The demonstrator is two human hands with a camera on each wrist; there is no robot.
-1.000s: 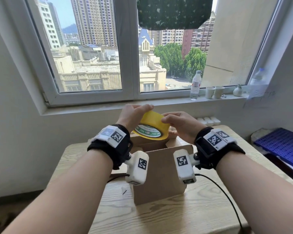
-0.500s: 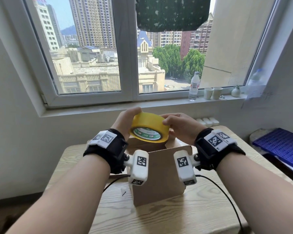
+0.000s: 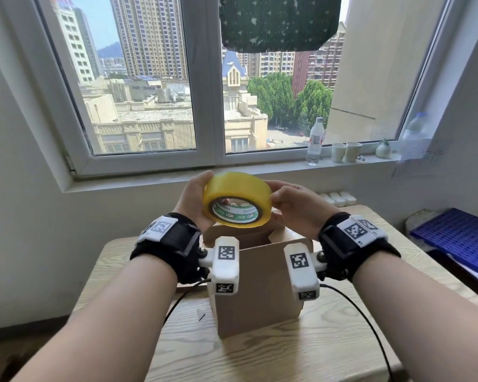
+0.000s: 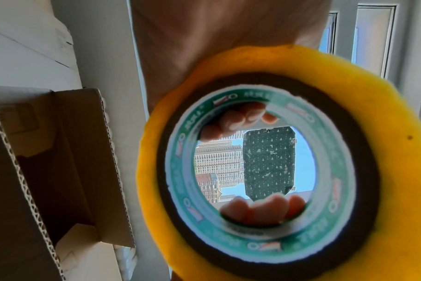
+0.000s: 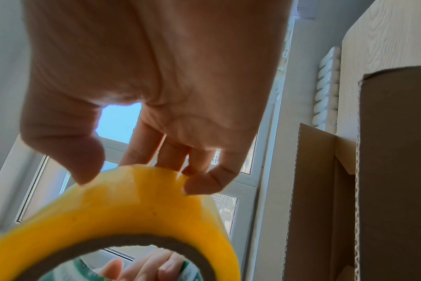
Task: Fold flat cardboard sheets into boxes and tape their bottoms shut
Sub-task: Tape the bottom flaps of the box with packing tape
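Note:
A yellow tape roll (image 3: 236, 198) with a green-printed core is held in the air above an upright brown cardboard box (image 3: 255, 288) on the wooden table (image 3: 273, 354). My left hand (image 3: 195, 199) grips the roll's left side, its fingertips (image 4: 238, 121) showing through the core. My right hand (image 3: 290, 205) holds the roll's right side, thumb and fingers (image 5: 204, 178) curled on the yellow outer band (image 5: 137, 205). The box's top flaps (image 4: 84, 144) stand open below the hands; its underside is hidden.
A windowsill behind the table carries a water bottle (image 3: 315, 140), two paper cups (image 3: 345, 152) and a small vase (image 3: 383, 149). A blue perforated crate (image 3: 458, 238) lies at the right. Black cables (image 3: 370, 326) run across the table.
Both hands have lifted the tape roll higher above the box and tilted its open core toward me. The box has not moved.

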